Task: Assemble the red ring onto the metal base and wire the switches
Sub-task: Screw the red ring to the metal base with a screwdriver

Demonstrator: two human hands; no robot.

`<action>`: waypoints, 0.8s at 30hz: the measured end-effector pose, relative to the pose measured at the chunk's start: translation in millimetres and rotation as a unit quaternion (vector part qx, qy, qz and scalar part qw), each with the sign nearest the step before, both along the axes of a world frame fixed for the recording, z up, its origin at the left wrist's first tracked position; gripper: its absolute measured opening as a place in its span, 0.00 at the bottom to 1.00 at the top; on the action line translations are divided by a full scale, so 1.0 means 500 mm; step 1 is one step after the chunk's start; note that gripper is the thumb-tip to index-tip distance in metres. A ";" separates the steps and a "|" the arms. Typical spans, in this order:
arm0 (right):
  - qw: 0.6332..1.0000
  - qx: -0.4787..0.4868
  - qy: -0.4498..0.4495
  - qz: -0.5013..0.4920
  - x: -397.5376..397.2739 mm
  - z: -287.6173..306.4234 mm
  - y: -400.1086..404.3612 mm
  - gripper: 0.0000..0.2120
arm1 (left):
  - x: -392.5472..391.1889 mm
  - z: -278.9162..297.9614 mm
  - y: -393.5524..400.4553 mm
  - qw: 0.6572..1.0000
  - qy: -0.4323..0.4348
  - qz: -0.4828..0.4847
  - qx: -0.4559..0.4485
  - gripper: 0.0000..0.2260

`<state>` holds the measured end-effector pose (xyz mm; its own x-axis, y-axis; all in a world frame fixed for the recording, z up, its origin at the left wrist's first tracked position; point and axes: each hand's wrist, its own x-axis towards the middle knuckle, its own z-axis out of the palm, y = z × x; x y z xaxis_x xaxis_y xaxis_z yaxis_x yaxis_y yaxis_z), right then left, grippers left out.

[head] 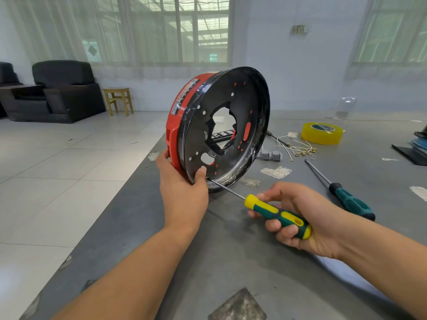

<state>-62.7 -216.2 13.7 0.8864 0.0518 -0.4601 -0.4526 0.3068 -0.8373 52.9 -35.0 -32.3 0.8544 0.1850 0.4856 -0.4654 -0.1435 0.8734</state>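
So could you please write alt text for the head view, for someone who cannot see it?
The left hand props a black metal base with its red ring on edge on a grey table, while the right hand drives a screwdriver at its lower rim. Spare screwdriver, wires, tape lie beyond.

Your left forearm enters from the lower left of the frame and rises to centre, wrist straight. Your left hand is upright, back toward the camera, fingers wrapped behind the red ring, thumb over its near edge. Your right forearm enters from the lower right; your right hand curls around a screwdriver handle, knuckles down.
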 end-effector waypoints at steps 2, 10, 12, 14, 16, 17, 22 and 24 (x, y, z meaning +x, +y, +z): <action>0.997 -0.002 -0.040 -0.062 0.000 -0.001 0.004 0.20 | 0.005 0.000 0.005 1.000 0.012 0.009 -0.003 0.26; 0.944 0.062 -0.277 -0.167 0.000 -0.029 0.023 0.11 | 0.023 0.004 0.022 0.997 0.048 0.042 -0.030 0.26; 0.936 -0.028 -0.323 -0.138 -0.002 -0.039 0.023 0.12 | 0.026 0.004 0.025 0.997 0.057 0.042 -0.031 0.26; 0.916 -0.127 -0.368 -0.103 -0.005 -0.048 0.015 0.12 | 0.027 0.004 0.028 0.996 0.065 0.042 -0.035 0.27; 0.886 -0.218 -0.402 -0.075 -0.009 -0.054 0.008 0.11 | 0.029 0.003 0.030 0.996 0.069 0.042 -0.033 0.27; 0.868 -0.270 -0.412 -0.067 -0.011 -0.056 0.006 0.12 | 0.030 0.001 0.031 0.996 0.070 0.042 -0.030 0.27; 0.717 -0.583 -0.376 -0.067 -0.015 -0.047 -0.017 0.16 | 0.033 -0.002 0.034 0.996 0.077 0.039 -0.020 0.27; 0.605 -0.714 -0.349 -0.049 -0.015 -0.045 -0.028 0.17 | 0.030 -0.002 0.032 0.996 0.077 0.039 -0.015 0.27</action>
<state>-70.3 -230.0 -8.7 0.8570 -0.0252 0.5148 0.1257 -0.9584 -0.2563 67.8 -19.0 -33.2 0.9007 0.2656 0.3437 -0.3148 -0.1460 0.9379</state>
